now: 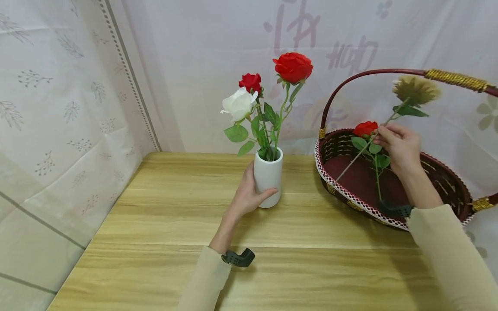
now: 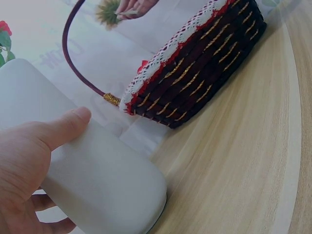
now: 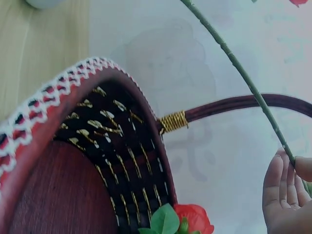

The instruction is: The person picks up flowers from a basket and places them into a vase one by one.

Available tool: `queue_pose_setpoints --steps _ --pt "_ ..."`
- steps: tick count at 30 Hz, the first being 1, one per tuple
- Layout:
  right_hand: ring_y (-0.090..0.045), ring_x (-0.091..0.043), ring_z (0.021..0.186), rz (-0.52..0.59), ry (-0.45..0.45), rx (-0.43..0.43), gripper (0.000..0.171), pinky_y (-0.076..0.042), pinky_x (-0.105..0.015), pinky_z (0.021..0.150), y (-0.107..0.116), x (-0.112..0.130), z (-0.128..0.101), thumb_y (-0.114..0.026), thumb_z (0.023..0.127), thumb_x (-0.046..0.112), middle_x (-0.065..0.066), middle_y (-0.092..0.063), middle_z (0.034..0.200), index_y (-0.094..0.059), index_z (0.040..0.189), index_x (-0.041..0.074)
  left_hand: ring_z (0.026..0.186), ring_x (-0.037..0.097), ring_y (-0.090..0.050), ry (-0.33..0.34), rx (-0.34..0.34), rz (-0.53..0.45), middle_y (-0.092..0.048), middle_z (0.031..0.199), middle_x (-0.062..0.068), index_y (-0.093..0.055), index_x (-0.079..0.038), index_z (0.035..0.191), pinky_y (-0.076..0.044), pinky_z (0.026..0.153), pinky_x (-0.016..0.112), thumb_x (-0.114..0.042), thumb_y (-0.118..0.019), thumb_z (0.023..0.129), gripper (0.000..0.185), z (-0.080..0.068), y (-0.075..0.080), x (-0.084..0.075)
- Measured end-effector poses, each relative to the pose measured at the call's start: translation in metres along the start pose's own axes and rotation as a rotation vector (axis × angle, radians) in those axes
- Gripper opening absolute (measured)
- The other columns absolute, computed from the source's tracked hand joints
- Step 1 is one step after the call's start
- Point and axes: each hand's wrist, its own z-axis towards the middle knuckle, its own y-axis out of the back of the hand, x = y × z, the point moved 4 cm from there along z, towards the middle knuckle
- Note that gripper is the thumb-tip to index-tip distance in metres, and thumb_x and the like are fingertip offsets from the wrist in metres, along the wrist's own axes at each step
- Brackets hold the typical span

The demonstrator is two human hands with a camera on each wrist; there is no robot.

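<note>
A wood-grain tabletop (image 1: 167,216) carries a dark red wicker basket (image 1: 359,185) with golden weave and white lace (image 1: 363,206) at the rim. Left of it, a smooth white cylindrical vase (image 1: 268,176) stands upright. Above the basket is a tan flower (image 1: 415,91) with many petals and a long, thin stem (image 1: 354,161). The vase contains two red roses (image 1: 293,68) and one white rose (image 1: 239,105); the basket contains one red rose (image 1: 365,128). The left hand (image 1: 248,194) is curled around the vase; the right hand (image 1: 403,149) pinches the stem.
</note>
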Motion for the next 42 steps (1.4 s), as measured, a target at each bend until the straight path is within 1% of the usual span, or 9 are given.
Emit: queue_pose_setpoints --steps 2,4,10,14,21,30,35,37,42 --pt "-0.071 -0.018 0.067 0.006 0.005 0.012 0.007 -0.058 -0.026 0.063 -0.004 -0.001 -0.001 -0.066 0.093 -0.007 -0.011 -0.073 0.079 -0.072 0.092 -0.005 0.132 0.026 -0.044 -0.002 -0.001 -0.001 -0.036 0.151 0.011 -0.013 -0.014 0.161 -0.039 0.108 0.05 -0.034 -0.084 0.085 0.106 0.0 0.0 0.0" --pt "-0.07 -0.017 0.067 -0.015 0.008 0.018 0.007 -0.058 -0.026 0.064 -0.007 -0.002 -0.003 -0.066 0.093 -0.006 -0.01 -0.073 0.079 -0.073 0.092 -0.003 0.131 0.026 -0.044 -0.003 0.0 -0.003 -0.036 0.151 0.011 -0.013 -0.014 0.161 -0.039 0.108 0.05 -0.033 -0.084 0.085 0.106 0.0 0.0 0.0" --pt "-0.07 -0.017 0.065 -0.03 0.009 0.048 0.009 -0.057 -0.024 0.064 -0.013 -0.009 -0.008 -0.065 0.094 -0.005 -0.009 -0.074 0.08 -0.073 0.094 -0.002 0.131 0.027 -0.044 -0.009 0.002 -0.013 -0.035 0.152 0.012 -0.012 -0.014 0.161 -0.039 0.107 0.051 -0.032 -0.084 0.085 0.106 0.0 0.0 0.0" --pt "-0.07 -0.016 0.066 -0.057 0.006 0.05 0.007 -0.057 -0.024 0.065 -0.015 -0.013 -0.012 -0.065 0.094 -0.003 -0.007 -0.074 0.08 -0.072 0.094 -0.001 0.132 0.027 -0.044 -0.015 0.002 -0.017 -0.035 0.152 0.012 -0.012 -0.014 0.161 -0.039 0.108 0.051 -0.031 -0.084 0.085 0.106 0.0 0.0 -0.001" --pt "-0.07 -0.018 0.066 0.003 -0.001 0.09 0.004 -0.058 -0.026 0.065 -0.024 -0.018 -0.02 -0.065 0.093 -0.007 -0.01 -0.074 0.081 -0.067 0.095 -0.004 0.132 0.026 -0.044 -0.007 0.003 -0.007 -0.035 0.152 0.011 -0.012 -0.015 0.161 -0.039 0.108 0.05 -0.033 -0.083 0.085 0.106 0.0 0.0 0.0" --pt "-0.071 -0.017 0.072 -0.003 -0.005 0.137 0.006 -0.058 -0.025 0.068 -0.038 -0.023 -0.027 -0.065 0.094 -0.007 -0.011 -0.074 0.086 -0.065 0.099 -0.004 0.133 0.026 -0.043 0.002 0.004 -0.01 -0.034 0.153 0.011 -0.011 -0.015 0.161 -0.038 0.109 0.05 -0.033 -0.084 0.085 0.107 0.0 0.0 0.0" --pt "-0.071 -0.017 0.07 0.007 0.009 0.169 0.006 -0.058 -0.025 0.068 -0.046 -0.025 -0.03 -0.063 0.095 -0.008 -0.01 -0.074 0.086 -0.065 0.099 -0.004 0.132 0.025 -0.044 -0.004 0.001 -0.007 -0.035 0.152 0.01 -0.012 -0.015 0.161 -0.039 0.108 0.049 -0.032 -0.084 0.085 0.106 0.001 0.001 -0.001" --pt "-0.07 -0.017 0.07 -0.002 0.01 0.174 0.006 -0.058 -0.025 0.068 -0.05 -0.026 -0.032 -0.063 0.095 -0.008 -0.009 -0.074 0.087 -0.065 0.098 -0.003 0.132 0.025 -0.044 -0.005 0.001 -0.004 -0.035 0.152 0.01 -0.012 -0.015 0.161 -0.039 0.108 0.048 -0.032 -0.084 0.085 0.106 0.001 0.001 -0.001" --pt "-0.069 -0.016 0.072 -0.062 0.008 0.187 0.006 -0.058 -0.024 0.069 -0.058 -0.028 -0.037 -0.064 0.095 -0.006 -0.008 -0.073 0.09 -0.062 0.101 -0.003 0.132 0.026 -0.044 -0.005 0.003 -0.003 -0.035 0.152 0.011 -0.012 -0.015 0.161 -0.039 0.108 0.049 -0.032 -0.084 0.085 0.106 0.0 0.0 -0.001"
